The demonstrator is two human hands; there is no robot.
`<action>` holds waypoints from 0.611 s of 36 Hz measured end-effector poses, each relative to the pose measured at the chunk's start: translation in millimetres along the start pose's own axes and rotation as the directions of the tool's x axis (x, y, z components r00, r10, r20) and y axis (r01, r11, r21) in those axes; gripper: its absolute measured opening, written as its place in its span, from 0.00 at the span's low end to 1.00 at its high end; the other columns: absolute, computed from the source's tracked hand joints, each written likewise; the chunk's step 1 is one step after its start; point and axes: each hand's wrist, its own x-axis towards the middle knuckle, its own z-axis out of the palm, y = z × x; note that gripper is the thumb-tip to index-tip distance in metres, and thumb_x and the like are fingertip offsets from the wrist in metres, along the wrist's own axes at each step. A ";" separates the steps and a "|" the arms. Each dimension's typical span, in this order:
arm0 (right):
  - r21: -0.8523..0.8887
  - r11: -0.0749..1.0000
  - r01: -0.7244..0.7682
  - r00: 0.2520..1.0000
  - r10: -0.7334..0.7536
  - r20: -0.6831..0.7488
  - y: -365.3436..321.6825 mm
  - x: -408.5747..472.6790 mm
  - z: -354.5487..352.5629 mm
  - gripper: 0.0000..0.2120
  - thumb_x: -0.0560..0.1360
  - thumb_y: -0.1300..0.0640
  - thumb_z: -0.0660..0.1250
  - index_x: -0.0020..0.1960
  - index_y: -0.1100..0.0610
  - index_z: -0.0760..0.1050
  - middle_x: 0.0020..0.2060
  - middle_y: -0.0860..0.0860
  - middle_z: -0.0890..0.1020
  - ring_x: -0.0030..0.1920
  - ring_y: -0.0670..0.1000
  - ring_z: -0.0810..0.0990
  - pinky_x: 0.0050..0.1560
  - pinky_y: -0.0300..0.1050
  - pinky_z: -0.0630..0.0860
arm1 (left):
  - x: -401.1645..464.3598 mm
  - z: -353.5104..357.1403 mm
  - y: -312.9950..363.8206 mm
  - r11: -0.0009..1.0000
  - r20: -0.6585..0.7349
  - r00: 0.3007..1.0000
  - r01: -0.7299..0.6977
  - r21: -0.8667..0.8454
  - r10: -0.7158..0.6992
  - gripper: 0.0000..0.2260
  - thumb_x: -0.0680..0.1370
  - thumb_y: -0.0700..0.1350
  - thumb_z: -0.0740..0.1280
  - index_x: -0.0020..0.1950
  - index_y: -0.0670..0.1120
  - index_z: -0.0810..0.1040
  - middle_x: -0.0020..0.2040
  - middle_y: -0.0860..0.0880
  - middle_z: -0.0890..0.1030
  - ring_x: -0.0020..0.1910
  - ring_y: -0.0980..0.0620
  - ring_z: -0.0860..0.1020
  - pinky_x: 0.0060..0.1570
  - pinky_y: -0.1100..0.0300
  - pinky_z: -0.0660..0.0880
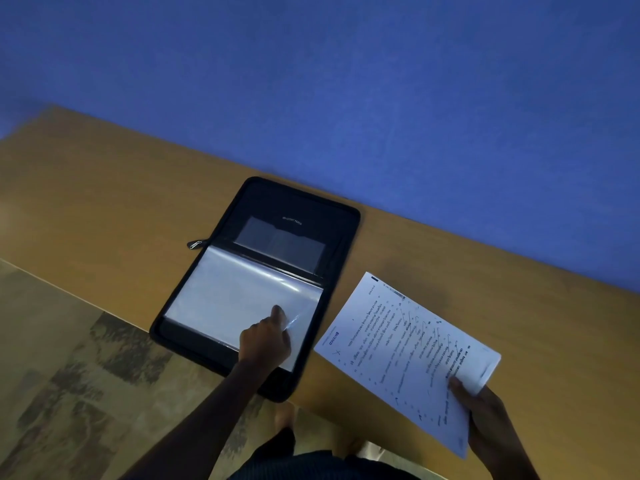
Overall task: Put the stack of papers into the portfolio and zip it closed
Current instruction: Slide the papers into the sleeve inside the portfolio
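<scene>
the black zippered fabric portfolio [263, 278] lies open on the brown wooden counter [104, 202], and its near corner hangs a little over the counter edge. the counter stands against a plain blue wall [381, 81], and its far edge touches this wall. below the counter edge i see a floor [69, 393] with a beige and dark patterned surface. the light in the room is dim. inside the portfolio a clear plastic sleeve [235, 296] covers the near half, and the metal zipper pull [194, 244] sticks out at the left side, at the fold. my left hand [265, 341] pinches the near right corner of this sleeve, fingers curled on it. my right hand [485, 414] grips the white stack of printed papers [405, 355] at its near corner, thumb on top. the stack is above the counter, just beside the portfolio on the right, not inside it.
</scene>
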 end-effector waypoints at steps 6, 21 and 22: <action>-0.002 1.000 0.012 1.000 -0.012 -0.018 1.8 -8.8 5.5 0.19 0.77 0.59 0.74 0.68 0.57 0.81 0.64 0.59 0.86 0.61 0.65 0.86 0.59 0.74 0.82 | -9.1 -9.0 9.5 0.997 -0.024 0.999 -0.046 0.057 0.048 0.16 0.75 0.44 0.68 0.62 0.49 0.68 0.25 0.55 0.66 0.19 0.58 0.63 0.23 0.66 0.57; -0.014 0.997 -0.079 0.992 0.080 0.097 2.9 0.9 3.2 0.17 0.76 0.61 0.76 0.65 0.60 0.84 0.64 0.64 0.85 0.61 0.70 0.85 0.56 0.70 0.83 | -7.2 -12.3 20.3 0.877 0.180 0.971 -0.219 0.427 0.155 0.12 0.77 0.37 0.62 0.57 0.47 0.77 0.41 0.49 0.76 0.37 0.47 0.80 0.33 0.58 0.67; -0.016 0.997 -0.079 0.991 0.080 0.103 3.1 1.9 2.5 0.17 0.76 0.61 0.76 0.65 0.60 0.84 0.64 0.64 0.85 0.61 0.70 0.85 0.57 0.70 0.83 | -7.0 -12.5 22.1 0.871 0.196 0.971 -0.212 0.443 0.137 0.10 0.77 0.38 0.61 0.55 0.47 0.78 0.45 0.49 0.77 0.40 0.47 0.81 0.34 0.58 0.68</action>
